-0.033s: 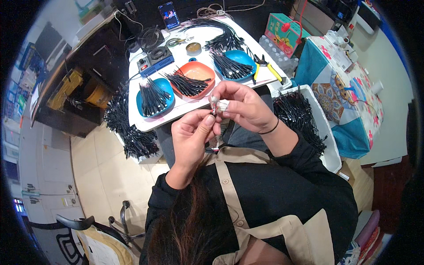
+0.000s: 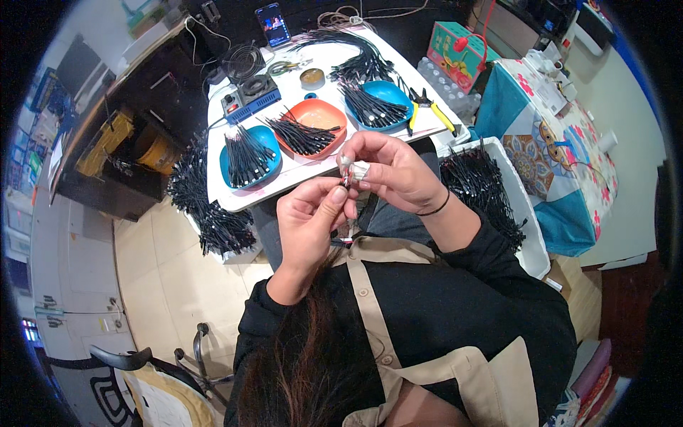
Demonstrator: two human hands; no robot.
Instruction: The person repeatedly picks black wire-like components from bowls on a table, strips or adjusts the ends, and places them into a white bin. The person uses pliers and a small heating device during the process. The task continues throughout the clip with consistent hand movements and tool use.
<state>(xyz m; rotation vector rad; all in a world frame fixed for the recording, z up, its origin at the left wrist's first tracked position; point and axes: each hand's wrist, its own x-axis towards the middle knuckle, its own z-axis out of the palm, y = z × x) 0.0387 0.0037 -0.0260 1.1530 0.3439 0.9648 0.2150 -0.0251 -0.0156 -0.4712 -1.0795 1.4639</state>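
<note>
Above my lap, just off the table's front edge, my two hands meet at the fingertips. My left hand [image 2: 313,217] is closed, its thumb and fingers pinching a black cable [image 2: 346,182]. From the upper right, my right hand [image 2: 400,171] pinches the cable's thin, reddish wire ends; its thumb and a finger wear white wraps [image 2: 360,171]. Fingers hide most of the cable. Beyond my hands lie a blue bowl [image 2: 267,134], an orange bowl [image 2: 324,109] and a second blue bowl [image 2: 388,90], each with many short black cables.
Yellow-handled wire strippers [image 2: 442,117] lie at the right of the white table [image 2: 299,179]. A round tin [image 2: 311,78], a blue device [image 2: 252,104] and a propped phone [image 2: 272,25] stand farther back. Cables fill a white box [image 2: 535,235] on the right; another heap [image 2: 206,199] lies left.
</note>
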